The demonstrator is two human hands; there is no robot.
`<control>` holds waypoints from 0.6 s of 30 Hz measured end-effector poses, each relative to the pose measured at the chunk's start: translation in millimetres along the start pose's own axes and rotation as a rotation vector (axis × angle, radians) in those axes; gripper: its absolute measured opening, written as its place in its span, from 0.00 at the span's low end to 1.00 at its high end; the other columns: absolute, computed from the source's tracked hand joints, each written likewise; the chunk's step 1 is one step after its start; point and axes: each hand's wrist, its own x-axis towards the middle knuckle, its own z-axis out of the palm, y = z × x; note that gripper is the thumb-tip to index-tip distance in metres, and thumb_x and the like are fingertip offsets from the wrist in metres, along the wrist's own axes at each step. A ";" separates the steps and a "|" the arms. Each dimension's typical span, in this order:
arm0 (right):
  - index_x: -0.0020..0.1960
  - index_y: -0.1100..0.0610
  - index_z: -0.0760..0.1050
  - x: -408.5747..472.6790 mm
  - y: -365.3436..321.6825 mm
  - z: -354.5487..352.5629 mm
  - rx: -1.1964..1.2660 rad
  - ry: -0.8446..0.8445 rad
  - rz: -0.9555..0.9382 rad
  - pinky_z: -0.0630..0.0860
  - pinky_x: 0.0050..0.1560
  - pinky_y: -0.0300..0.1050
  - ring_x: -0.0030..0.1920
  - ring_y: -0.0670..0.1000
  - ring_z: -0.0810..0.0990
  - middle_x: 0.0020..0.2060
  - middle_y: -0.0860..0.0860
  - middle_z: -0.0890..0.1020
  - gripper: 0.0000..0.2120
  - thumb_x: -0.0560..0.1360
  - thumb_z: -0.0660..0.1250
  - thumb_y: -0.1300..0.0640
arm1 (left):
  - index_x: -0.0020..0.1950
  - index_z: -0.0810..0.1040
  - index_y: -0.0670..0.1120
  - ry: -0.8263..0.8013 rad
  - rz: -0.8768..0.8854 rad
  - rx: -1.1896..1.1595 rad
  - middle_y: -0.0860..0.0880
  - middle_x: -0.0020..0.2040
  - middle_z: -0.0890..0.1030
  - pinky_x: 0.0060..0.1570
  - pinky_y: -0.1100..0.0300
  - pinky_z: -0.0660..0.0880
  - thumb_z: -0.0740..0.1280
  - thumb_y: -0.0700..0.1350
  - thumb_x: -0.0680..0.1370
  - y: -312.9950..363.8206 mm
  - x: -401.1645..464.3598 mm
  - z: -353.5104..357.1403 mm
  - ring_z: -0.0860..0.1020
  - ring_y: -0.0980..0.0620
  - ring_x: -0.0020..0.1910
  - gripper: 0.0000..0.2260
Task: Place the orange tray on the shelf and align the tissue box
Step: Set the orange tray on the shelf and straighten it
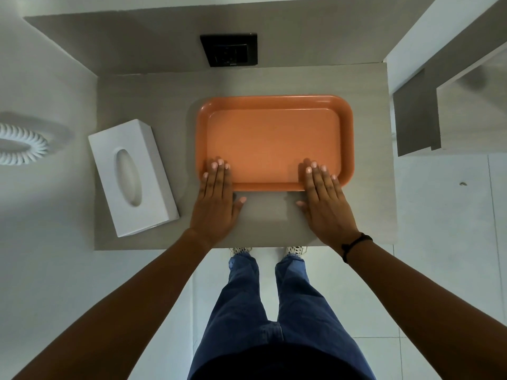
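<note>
Box at shelf's left, skewed, not yet aligned. Left hand flat, fingers spread over tray's near-left rim, gripping nothing, likely to steady or nudge. Tray squarely on shelf. Right hand likewise flat, open, on near-right rim.

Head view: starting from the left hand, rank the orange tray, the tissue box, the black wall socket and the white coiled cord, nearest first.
1. Orange tray: the left hand has its fingers lying on its near left corner.
2. Tissue box: just left of that hand, skewed on the shelf.
3. Black wall socket: on the back wall, beyond the tray.
4. White coiled cord: far left edge.
</note>
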 end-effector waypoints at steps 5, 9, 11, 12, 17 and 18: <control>0.87 0.65 0.50 17.2 1.9 -2.4 -0.008 -0.017 0.010 0.53 0.87 0.60 0.87 0.63 0.54 0.87 0.62 0.55 0.37 0.88 0.47 0.40 | 0.87 0.50 0.35 -0.021 -0.018 0.016 0.36 0.88 0.52 0.87 0.42 0.52 0.54 0.63 0.87 -2.7 14.4 -3.4 0.50 0.38 0.88 0.40; 0.87 0.66 0.49 34.6 0.6 -7.6 -0.003 -0.036 0.053 0.54 0.87 0.61 0.87 0.64 0.54 0.87 0.63 0.54 0.39 0.88 0.48 0.38 | 0.87 0.50 0.35 -0.027 -0.024 0.016 0.36 0.88 0.51 0.87 0.41 0.52 0.53 0.65 0.87 -5.1 26.0 -7.0 0.50 0.38 0.89 0.41; 0.87 0.66 0.49 42.3 -1.1 -9.5 0.000 -0.040 0.072 0.54 0.87 0.61 0.87 0.64 0.53 0.87 0.64 0.54 0.40 0.88 0.48 0.37 | 0.87 0.49 0.35 -0.030 -0.038 0.012 0.36 0.88 0.51 0.87 0.42 0.51 0.52 0.65 0.86 -6.3 32.6 -8.9 0.50 0.37 0.89 0.41; 0.87 0.67 0.49 46.2 -1.7 -10.2 0.005 -0.040 0.080 0.55 0.87 0.61 0.87 0.64 0.53 0.87 0.64 0.54 0.41 0.88 0.48 0.37 | 0.87 0.49 0.35 -0.034 -0.046 0.009 0.36 0.88 0.51 0.88 0.42 0.51 0.52 0.65 0.86 -6.9 36.0 -9.9 0.49 0.37 0.89 0.42; 0.86 0.67 0.49 65.2 -1.6 -11.4 0.026 -0.042 0.101 0.54 0.87 0.62 0.87 0.65 0.54 0.86 0.65 0.54 0.43 0.87 0.45 0.34 | 0.87 0.48 0.35 -0.028 -0.047 -0.001 0.36 0.88 0.50 0.87 0.41 0.52 0.52 0.66 0.86 -12.7 48.8 -10.9 0.49 0.38 0.89 0.43; 0.86 0.67 0.48 68.6 -1.4 -11.3 0.026 -0.046 0.099 0.54 0.87 0.61 0.87 0.65 0.53 0.87 0.64 0.54 0.43 0.87 0.44 0.34 | 0.87 0.48 0.35 -0.029 -0.047 -0.005 0.36 0.88 0.50 0.87 0.41 0.52 0.52 0.67 0.86 -14.4 51.1 -10.6 0.49 0.38 0.89 0.43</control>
